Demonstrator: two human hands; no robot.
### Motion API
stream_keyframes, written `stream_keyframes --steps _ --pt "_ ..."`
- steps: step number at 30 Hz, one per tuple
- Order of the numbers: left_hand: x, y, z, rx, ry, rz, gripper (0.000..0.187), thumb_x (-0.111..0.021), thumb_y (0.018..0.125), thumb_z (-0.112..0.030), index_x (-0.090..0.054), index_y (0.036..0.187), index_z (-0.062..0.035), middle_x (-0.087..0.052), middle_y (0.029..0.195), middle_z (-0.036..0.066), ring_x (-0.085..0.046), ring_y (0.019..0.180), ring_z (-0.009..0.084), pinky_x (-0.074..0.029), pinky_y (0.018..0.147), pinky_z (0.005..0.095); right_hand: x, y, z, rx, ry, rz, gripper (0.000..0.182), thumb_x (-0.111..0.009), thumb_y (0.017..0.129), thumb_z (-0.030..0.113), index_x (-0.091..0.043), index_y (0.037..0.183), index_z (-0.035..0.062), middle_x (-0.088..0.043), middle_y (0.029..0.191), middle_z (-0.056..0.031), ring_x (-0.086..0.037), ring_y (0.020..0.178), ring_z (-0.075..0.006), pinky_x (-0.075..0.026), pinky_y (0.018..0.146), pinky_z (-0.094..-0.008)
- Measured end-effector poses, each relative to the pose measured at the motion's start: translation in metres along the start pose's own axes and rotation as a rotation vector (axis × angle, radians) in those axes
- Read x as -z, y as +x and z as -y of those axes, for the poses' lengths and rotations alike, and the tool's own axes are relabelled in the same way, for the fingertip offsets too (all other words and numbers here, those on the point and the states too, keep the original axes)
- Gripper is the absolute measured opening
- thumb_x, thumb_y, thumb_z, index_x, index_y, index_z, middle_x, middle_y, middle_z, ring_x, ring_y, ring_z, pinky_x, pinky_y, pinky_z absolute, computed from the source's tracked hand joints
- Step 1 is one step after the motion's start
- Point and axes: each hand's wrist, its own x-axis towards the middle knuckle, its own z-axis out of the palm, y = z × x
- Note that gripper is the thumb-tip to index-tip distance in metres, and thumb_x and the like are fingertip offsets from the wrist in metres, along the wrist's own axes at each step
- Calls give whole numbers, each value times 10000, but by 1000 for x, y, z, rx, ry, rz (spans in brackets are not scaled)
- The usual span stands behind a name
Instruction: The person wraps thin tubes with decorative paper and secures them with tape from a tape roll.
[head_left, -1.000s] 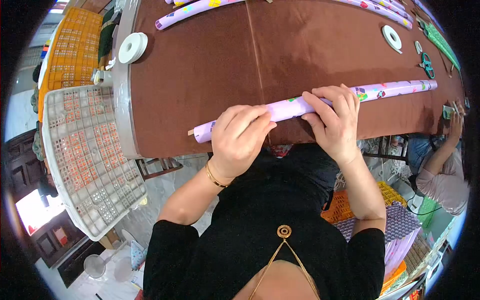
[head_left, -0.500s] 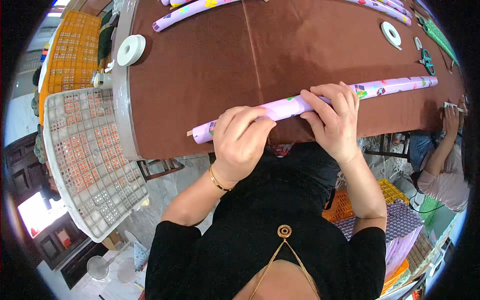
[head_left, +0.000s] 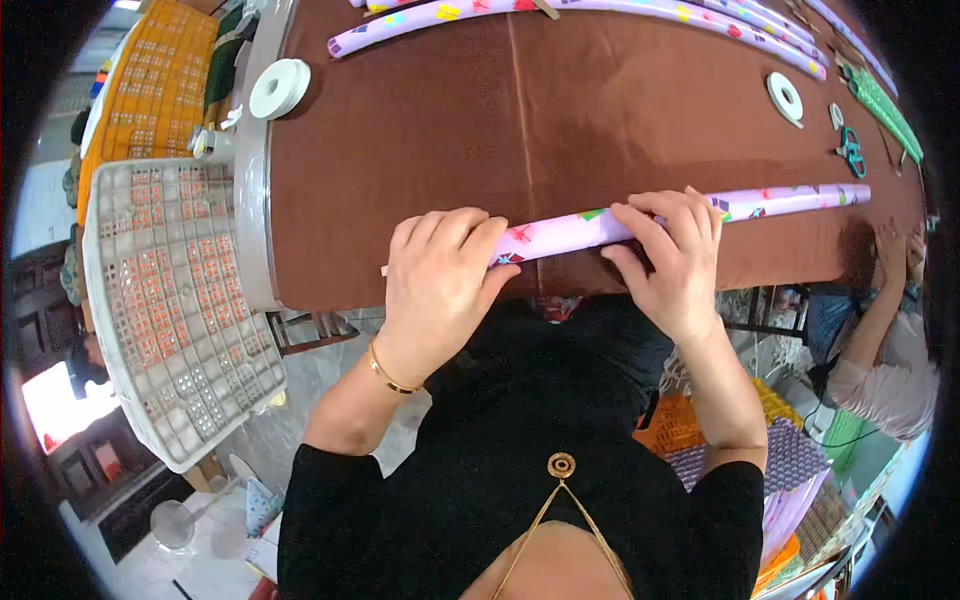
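A long purple tube with a colourful pattern point(head_left: 570, 234) lies slanting along the near edge of the brown table point(head_left: 420, 130). Fingers of my left hand point(head_left: 440, 270) are wrapped over its left end, which they hide. A small pale tip sticks out left of that hand. Around the tube's middle, my right hand point(head_left: 672, 255) grips with the thumb below and the fingers on top. The tube's right part stretches past that hand over the cloth.
More patterned tubes point(head_left: 480, 12) lie at the far edge. White tape rolls point(head_left: 280, 90) point(head_left: 785, 98), teal scissors point(head_left: 850, 152) and a green wrapped piece point(head_left: 880, 108) are on the table. Crates point(head_left: 185, 300) stand at left; another person point(head_left: 885, 360) sits at right.
My left hand has moved left along the tube and now covers its left end. The fingers have come down over it. The view has shifted slightly; my right hand keeps its grip.
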Motion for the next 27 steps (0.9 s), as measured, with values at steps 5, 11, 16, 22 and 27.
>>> stream_keyframes --steps 5,11,16,22,27 --pt "7 -4 3 -71 -14 -51 390 -804 687 -152 -665 1041 -66 -666 990 82 -625 910 290 -470 824 405 21 35 16 -18 83 157 365 -769 714 183 -676 1045 59 -641 1086 -90 -593 1049 -286 -389 1012 -511" --pt "16 0 -4 -89 0 -148 379 -802 679 -130 -667 1029 -69 -664 975 77 -627 890 277 -482 782 391 14 66 43 23 157 316 343 -716 739 224 -692 1024 34 -696 965 -160 -644 957 -317 -437 972 -438" --pt "19 -1 1 -117 8 -155 408 -785 658 -100 -621 1030 -65 -625 941 69 -609 885 252 -466 762 376 15 76 40 -62 368 494 269 -675 733 143 -696 963 5 -693 871 -177 -645 846 -349 -473 872 -433" --pt "15 0 2 -130 -48 -158 401 -788 655 -109 -619 1018 -78 -618 921 58 -600 862 244 -458 742 373 20 75 37 -38 387 480 256 -636 721 86 -696 956 3 -697 868 -173 -647 828 -353 -481 857 -439" --pt "17 1 0 -106 -54 -128 389 -792 657 -120 -618 1002 -81 -610 893 60 -594 841 246 -463 744 377 16 72 44 -48 305 481 281 -622 724 90 -695 984 15 -702 883 -169 -658 852 -348 -444 969 -475"
